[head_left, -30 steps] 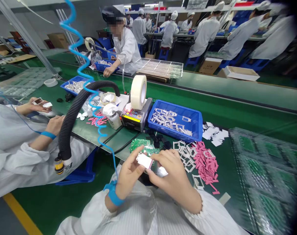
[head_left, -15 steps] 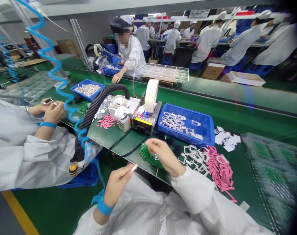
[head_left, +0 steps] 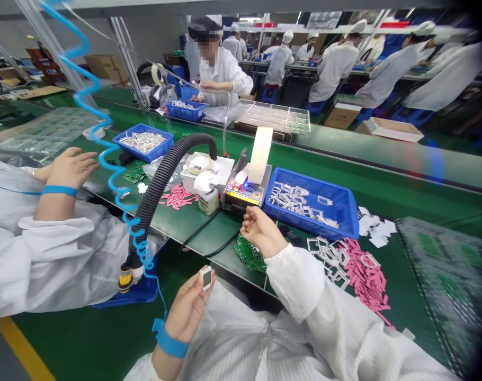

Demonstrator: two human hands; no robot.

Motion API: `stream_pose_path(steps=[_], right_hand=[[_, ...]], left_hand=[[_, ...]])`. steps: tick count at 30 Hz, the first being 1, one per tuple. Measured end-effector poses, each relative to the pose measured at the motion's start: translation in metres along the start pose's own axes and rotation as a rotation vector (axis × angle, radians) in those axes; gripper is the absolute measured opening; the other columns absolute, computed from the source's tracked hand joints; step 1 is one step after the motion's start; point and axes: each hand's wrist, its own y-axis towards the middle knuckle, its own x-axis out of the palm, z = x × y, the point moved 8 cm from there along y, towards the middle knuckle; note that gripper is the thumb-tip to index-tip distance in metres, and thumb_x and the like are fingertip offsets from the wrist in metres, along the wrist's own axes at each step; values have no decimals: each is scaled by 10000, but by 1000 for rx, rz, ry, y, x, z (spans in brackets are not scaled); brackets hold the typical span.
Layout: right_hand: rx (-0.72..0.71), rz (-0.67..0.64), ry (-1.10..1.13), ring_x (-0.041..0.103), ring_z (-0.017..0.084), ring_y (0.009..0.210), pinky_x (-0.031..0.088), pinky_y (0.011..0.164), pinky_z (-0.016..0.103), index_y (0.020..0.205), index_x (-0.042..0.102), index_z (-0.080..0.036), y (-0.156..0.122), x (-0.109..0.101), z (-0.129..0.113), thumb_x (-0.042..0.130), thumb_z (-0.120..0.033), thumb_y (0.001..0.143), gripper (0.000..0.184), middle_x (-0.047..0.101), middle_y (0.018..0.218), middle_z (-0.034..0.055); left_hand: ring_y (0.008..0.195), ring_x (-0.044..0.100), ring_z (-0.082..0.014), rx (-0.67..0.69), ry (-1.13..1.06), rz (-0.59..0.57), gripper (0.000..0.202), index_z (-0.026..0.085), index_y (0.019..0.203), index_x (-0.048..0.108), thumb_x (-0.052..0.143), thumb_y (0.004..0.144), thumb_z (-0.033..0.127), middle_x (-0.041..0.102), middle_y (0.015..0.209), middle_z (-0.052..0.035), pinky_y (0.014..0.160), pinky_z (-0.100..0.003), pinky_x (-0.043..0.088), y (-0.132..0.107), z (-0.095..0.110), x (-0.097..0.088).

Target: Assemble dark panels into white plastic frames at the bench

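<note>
- A co-worker's hand [head_left: 71, 168], fingers spread and empty, hangs over the green bench mat [head_left: 100, 186], far left of the tape dispenser [head_left: 244, 191]; a blue wrist strap [head_left: 59, 190] circles the wrist.
- A black corrugated hose [head_left: 157, 198] arcs left of the dispenser, a blue coiled air line [head_left: 114, 180] beside it.
- The person's left hand [head_left: 189, 309], raised beyond the bench edge, below and left of the dispenser, pinches a small white rectangular part [head_left: 205, 277] upright between thumb and fingers, which hide its lower end.
- The right hand [head_left: 262, 230] lies half open and empty, palm up, just in front of the dispenser.
- Green circuit boards [head_left: 249, 255] sit just under that hand, partly hidden by the cuff.
- Right of the dispenser, a blue tray [head_left: 308, 203] holds white frames; pink foam strips [head_left: 368, 280] lie nearer the person.
- Boards in a clear tray [head_left: 443, 280] blur at the frame's right edge.
</note>
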Motion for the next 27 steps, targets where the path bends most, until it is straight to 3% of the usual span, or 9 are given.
stream_pose_path(steps=[6, 11, 14, 17, 19, 22, 24, 27], right_hand=[[-19, 29, -72, 601, 153, 859, 527, 722, 333, 1117, 546, -150, 7, 0, -5, 519, -335, 900, 287, 591, 1062, 62], [-167, 2, -235, 545, 80, 617, 475, 551, 227, 986, 562, -142, -5, 5, -2, 486, -351, 912, 235, 587, 833, 5], [-303, -98, -416, 449, 55, 489, 399, 478, 197, 829, 573, -168, -26, 17, 7, 479, -349, 884, 212, 532, 657, -45], [-405, -242, -704, 493, 77, 552, 423, 556, 216, 697, 597, -170, -35, 35, 17, 598, -286, 794, 152, 555, 622, -38], [-447, -289, -927, 549, 104, 660, 460, 655, 249, 699, 610, -156, -28, 45, 21, 636, -252, 782, 129, 598, 695, -18], [-463, -269, -1235, 593, 146, 844, 495, 768, 333, 912, 617, -150, -7, 53, 25, 570, -298, 865, 163, 627, 937, 32], [-460, -245, -1403, 593, 167, 929, 501, 806, 368, 1049, 586, -165, 5, 57, 28, 532, -323, 893, 228, 601, 1075, 58], [-487, -232, -1588, 587, 180, 968, 500, 827, 381, 1109, 567, -177, 13, 61, 32, 531, -326, 894, 264, 582, 1132, 69]], left_hand=[[932, 678, -195, -3, 11, -45, 170, 132, 898, 729, 669, 740, 147, 746, 953, -98, 1052, -365, 385, 3, -1, 8], [952, 673, -206, -3, 17, -29, 180, 133, 900, 729, 686, 727, 163, 742, 966, -106, 1061, -372, 376, 2, -2, 3], [942, 677, -194, 6, 1, 21, 164, 129, 892, 728, 654, 745, 116, 743, 963, -106, 1046, -351, 398, 2, 1, -4], [931, 682, -190, 30, -19, 67, 168, 117, 887, 722, 617, 763, 77, 743, 956, -110, 1005, -325, 442, 4, 6, -10], [928, 683, -189, 35, -24, 83, 177, 120, 887, 720, 591, 778, 65, 743, 954, -107, 975, -312, 468, 5, 8, -13], [947, 678, -189, 37, -27, 72, 191, 125, 897, 719, 565, 800, 68, 742, 966, -104, 971, -308, 471, 5, 9, -12], [957, 674, -190, 39, -22, 56, 187, 126, 902, 721, 565, 807, 84, 741, 973, -105, 993, -316, 455, 3, 9, -10], [962, 672, -189, 44, -16, 34, 183, 125, 908, 723, 572, 808, 97, 741, 979, -105, 1018, -325, 432, 0, 8, -8]])
